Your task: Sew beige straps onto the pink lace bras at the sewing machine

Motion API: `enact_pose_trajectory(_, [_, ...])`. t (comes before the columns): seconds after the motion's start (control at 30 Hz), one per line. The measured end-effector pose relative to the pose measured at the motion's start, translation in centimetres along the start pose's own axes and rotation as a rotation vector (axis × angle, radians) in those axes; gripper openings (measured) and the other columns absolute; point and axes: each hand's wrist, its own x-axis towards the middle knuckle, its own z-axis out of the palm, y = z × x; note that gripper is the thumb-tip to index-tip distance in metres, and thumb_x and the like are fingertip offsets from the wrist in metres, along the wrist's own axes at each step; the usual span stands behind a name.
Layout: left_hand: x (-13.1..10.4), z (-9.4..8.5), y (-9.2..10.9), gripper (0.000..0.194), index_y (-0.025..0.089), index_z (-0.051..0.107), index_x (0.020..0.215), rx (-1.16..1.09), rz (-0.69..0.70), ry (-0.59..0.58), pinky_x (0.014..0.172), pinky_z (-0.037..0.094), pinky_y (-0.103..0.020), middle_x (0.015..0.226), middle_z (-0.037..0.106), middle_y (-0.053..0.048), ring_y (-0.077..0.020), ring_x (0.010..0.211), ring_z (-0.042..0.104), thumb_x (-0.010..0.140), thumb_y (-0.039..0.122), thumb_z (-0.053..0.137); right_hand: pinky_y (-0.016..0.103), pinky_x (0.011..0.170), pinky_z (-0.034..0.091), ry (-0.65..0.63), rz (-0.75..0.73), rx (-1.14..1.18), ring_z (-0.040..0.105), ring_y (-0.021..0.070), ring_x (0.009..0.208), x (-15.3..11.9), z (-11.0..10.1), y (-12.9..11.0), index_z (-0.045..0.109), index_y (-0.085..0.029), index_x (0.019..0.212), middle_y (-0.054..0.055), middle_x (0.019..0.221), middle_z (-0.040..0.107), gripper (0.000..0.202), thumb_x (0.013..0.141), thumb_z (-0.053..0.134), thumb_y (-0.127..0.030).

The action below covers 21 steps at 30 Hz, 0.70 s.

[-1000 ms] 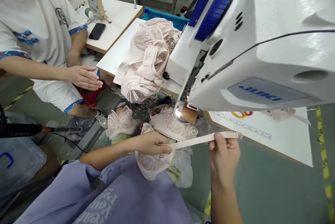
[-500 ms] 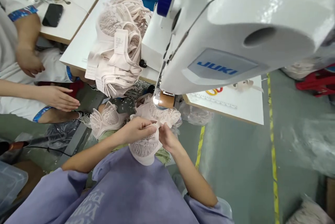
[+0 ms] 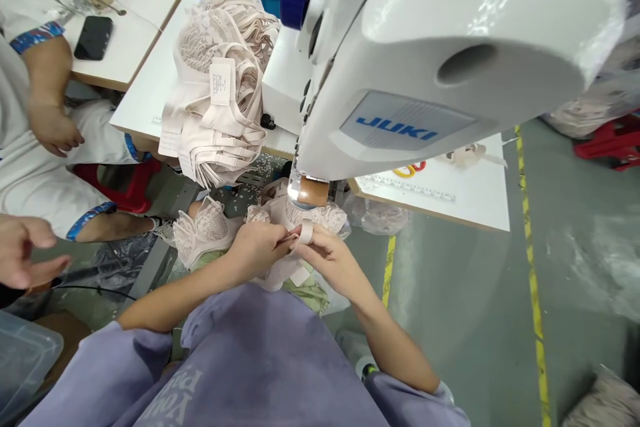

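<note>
Both hands meet just in front of the sewing head, on a pale pink lace bra (image 3: 273, 276). My left hand (image 3: 263, 246) pinches the bra's edge between thumb and fingers. From the other side my right hand (image 3: 330, 257) grips a looped strap (image 3: 306, 232) of the same bra, its fingertips close to the left ones. The exact seam between the fingers is hidden. Right above the hands is the lower end of a white JUKI sewing machine (image 3: 400, 120). More lace bra pieces (image 3: 320, 215) lie under the machine, and another bra (image 3: 207, 230) rests to the left.
A stack of bras (image 3: 220, 94) sits on the machine table at left. Scissors (image 3: 407, 170) and a ruler (image 3: 415, 188) lie on the right-hand board (image 3: 480, 197). At far left a co-worker's hand (image 3: 25, 250) is near a clear plastic bin (image 3: 30, 360); a phone (image 3: 94, 37) lies on the other table.
The bra in my hands has been turned, its lace cup no longer facing up and a strap loop now standing up. The co-worker's nearer hand has drawn back to the left.
</note>
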Motion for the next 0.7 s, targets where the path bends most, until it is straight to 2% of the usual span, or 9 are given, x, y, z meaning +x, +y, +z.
enact_pose_trajectory(0.1, [0.0, 0.2, -0.1, 0.028, 0.018, 0.053, 0.059, 0.079, 0.031, 0.005, 0.055, 0.020, -0.027, 0.055, 0.049, 0.001, -0.0130, 0.054, 0.042, 0.084, 0.027, 0.061, 0.032, 0.079, 0.047, 0.064, -0.060, -0.214, 0.062, 0.0210, 0.092, 0.2, 0.7, -0.5, 0.076, -0.026, 0.095, 0.005, 0.098, 0.067, 0.022, 0.096, 0.058, -0.038])
enact_pose_trajectory(0.2, [0.1, -0.3, -0.4, 0.030, 0.019, 0.049, 0.055, 0.009, 0.055, -0.010, 0.054, 0.021, -0.026, 0.050, 0.042, 0.003, -0.0117, 0.051, 0.038, 0.082, 0.023, 0.060, 0.031, 0.072, 0.044, 0.114, -0.104, -0.234, 0.061, 0.0197, 0.085, 0.2, 0.7, -0.3, 0.077, -0.027, 0.094, 0.004, 0.090, 0.067, 0.023, 0.097, 0.057, -0.038])
enact_pose_trajectory(0.27, [0.3, -0.7, -0.5, 0.027, 0.018, 0.051, 0.059, -0.126, 0.123, -0.023, 0.056, 0.029, -0.025, 0.058, 0.051, 0.002, -0.0122, 0.057, 0.045, 0.083, 0.026, 0.062, 0.030, 0.069, 0.044, 0.154, -0.127, -0.161, 0.061, 0.0190, 0.083, 0.1, 0.5, -0.2, 0.078, -0.028, 0.092, 0.003, 0.088, 0.068, 0.020, 0.095, 0.060, -0.037])
enact_pose_trajectory(0.33, [0.4, -0.5, -0.5, 0.025, 0.018, 0.054, 0.067, -0.291, 0.217, -0.016, 0.065, 0.039, -0.025, 0.081, 0.064, -0.003, -0.0153, 0.075, 0.056, 0.084, 0.032, 0.065, 0.029, 0.070, 0.045, 0.206, -0.127, -0.043, 0.062, 0.0189, 0.084, 0.1, 0.3, -0.1, 0.078, -0.029, 0.091, 0.002, 0.089, 0.069, 0.017, 0.093, 0.064, -0.037])
enact_pose_trajectory(0.4, [0.4, 0.4, -0.3, 0.027, 0.018, 0.055, 0.074, -0.438, 0.239, 0.036, 0.070, 0.043, -0.025, 0.094, 0.065, -0.006, -0.0166, 0.083, 0.058, 0.089, 0.038, 0.063, 0.030, 0.073, 0.048, 0.270, -0.099, 0.103, 0.063, 0.0198, 0.085, 0.4, 0.1, 0.1, 0.079, -0.028, 0.090, 0.002, 0.093, 0.071, 0.017, 0.091, 0.067, -0.040])
enact_pose_trajectory(0.47, [0.1, 1.7, 0.0, 0.027, 0.018, 0.055, 0.081, -0.519, 0.151, 0.140, 0.062, 0.041, -0.024, 0.081, 0.061, -0.003, -0.0137, 0.070, 0.055, 0.094, 0.042, 0.057, 0.031, 0.072, 0.049, 0.311, -0.048, 0.223, 0.064, 0.0203, 0.083, 0.8, -0.4, 0.3, 0.079, -0.027, 0.092, 0.003, 0.094, 0.072, 0.020, 0.088, 0.068, -0.044])
enact_pose_trajectory(0.53, [0.0, 2.5, 0.2, 0.023, 0.017, 0.058, 0.099, -0.518, 0.126, 0.228, 0.055, 0.039, -0.023, 0.071, 0.058, 0.001, -0.0118, 0.059, 0.051, 0.097, 0.040, 0.052, 0.031, 0.071, 0.050, 0.315, -0.014, 0.271, 0.064, 0.0200, 0.080, 1.4, -1.1, 0.3, 0.078, -0.026, 0.092, 0.003, 0.092, 0.072, 0.023, 0.086, 0.070, -0.046])
enact_pose_trajectory(0.63, [0.4, 1.8, 0.5, 0.030, 0.018, 0.057, 0.126, -0.307, 0.378, 0.249, 0.055, 0.039, -0.023, 0.068, 0.060, 0.002, -0.0124, 0.057, 0.054, 0.099, 0.026, 0.048, 0.030, 0.068, 0.051, 0.312, 0.008, 0.288, 0.063, 0.0185, 0.076, 2.4, -2.7, -0.1, 0.077, -0.025, 0.096, 0.003, 0.088, 0.072, 0.028, 0.086, 0.069, -0.050])
enact_pose_trajectory(0.7, [1.0, 0.3, 0.6, 0.034, 0.020, 0.062, 0.128, -0.152, 0.509, 0.241, 0.055, 0.038, -0.023, 0.066, 0.062, 0.002, -0.0128, 0.057, 0.056, 0.098, 0.018, 0.044, 0.028, 0.064, 0.052, 0.331, 0.011, 0.313, 0.061, 0.0167, 0.071, 3.2, -4.0, -0.4, 0.076, -0.025, 0.098, 0.002, 0.080, 0.068, 0.033, 0.086, 0.067, -0.054])
